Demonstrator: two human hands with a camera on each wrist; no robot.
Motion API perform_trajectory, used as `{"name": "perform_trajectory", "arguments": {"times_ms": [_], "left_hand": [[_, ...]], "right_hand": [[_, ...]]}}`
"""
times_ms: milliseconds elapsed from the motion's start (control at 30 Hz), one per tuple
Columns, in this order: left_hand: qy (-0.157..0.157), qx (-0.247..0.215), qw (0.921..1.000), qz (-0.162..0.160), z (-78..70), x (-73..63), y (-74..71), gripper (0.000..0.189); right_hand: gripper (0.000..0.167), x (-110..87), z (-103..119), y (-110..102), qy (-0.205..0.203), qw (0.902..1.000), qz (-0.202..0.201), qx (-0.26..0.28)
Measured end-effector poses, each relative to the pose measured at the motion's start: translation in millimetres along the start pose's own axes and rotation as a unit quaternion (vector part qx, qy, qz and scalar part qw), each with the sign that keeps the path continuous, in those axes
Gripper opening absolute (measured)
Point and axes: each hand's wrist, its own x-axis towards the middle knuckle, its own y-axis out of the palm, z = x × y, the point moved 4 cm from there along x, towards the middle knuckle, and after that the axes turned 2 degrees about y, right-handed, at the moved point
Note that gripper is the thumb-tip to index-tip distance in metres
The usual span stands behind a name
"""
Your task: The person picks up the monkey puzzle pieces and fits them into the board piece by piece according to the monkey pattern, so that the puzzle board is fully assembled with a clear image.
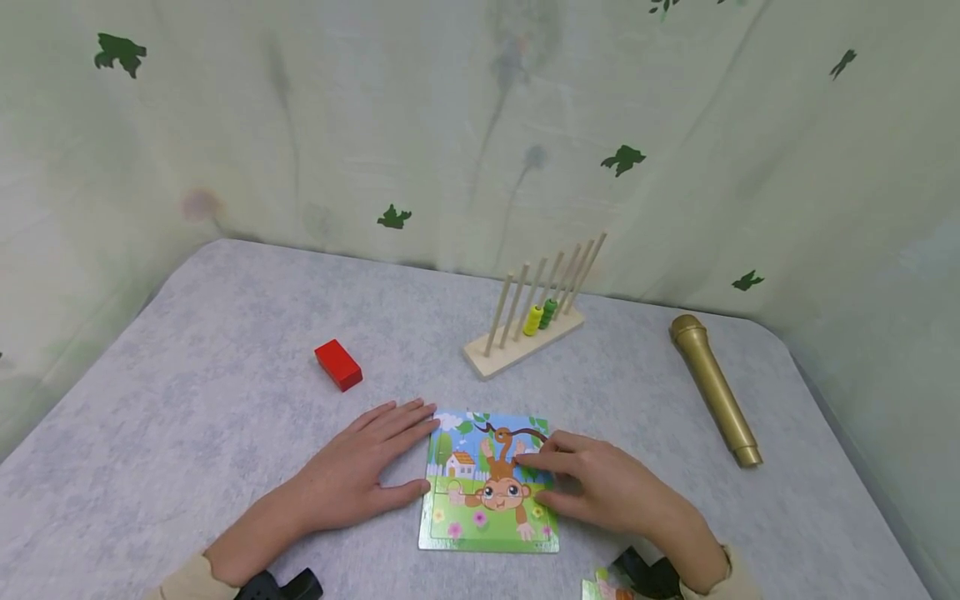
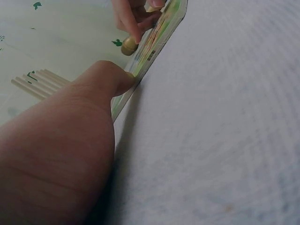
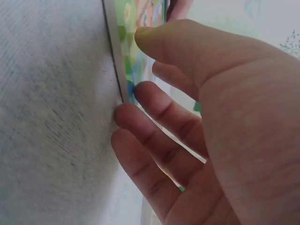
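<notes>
A square jigsaw puzzle [image 1: 480, 533] with a hanging monkey, a small house and flowers on it lies flat on the table. My left hand [image 1: 375, 471] lies at its left side, fingers spread, with fingertips and thumb at the puzzle's edge. From the right, my right hand [image 1: 592, 479] reaches over the puzzle, its thumb and index fingertip on the picture. In the right wrist view the thumb [image 3: 154, 42] touches the printed surface, while the other fingers bend loosely near the puzzle's edge. No piece shows raised between thumb and fingers.
Behind the puzzle stands a wooden peg rack [image 1: 517, 354] with yellow and green beads. A red block [image 1: 339, 365] lies at the left, and a gold toy microphone [image 1: 716, 392] at the right. Part of a printed puzzle piece [image 1: 596, 590] shows at the bottom edge, beside the right wrist.
</notes>
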Motion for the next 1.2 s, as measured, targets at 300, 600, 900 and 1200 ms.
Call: {"name": "perform_trajectory", "arguments": {"times_ms": [300,600,900,1200], "left_hand": [[0.007,0.0,0.9999,-0.01,-1.7,-0.8,-0.8,0.069],[0.002,-0.001,1.0,-0.002,-0.3,0.2,-0.2,0.072],[0.001,0.003,1.0,0.002,0.4,-0.2,0.4,0.072],[-0.003,-0.001,1.0,0.007,0.0,0.4,0.2,0.072]], "right_hand": [[0.037,-12.9,0.6,-8.5,0.006,0.9993,-0.008,0.037],[0.03,-37.1,-1.4,-11.6,0.003,0.9978,-0.048,0.045],[0.026,-56.1,-7.0,-6.8,0.025,0.9965,-0.063,0.049],[0.026,-70.9,-7.8,4.1,0.016,0.9927,-0.056,0.105]]}}
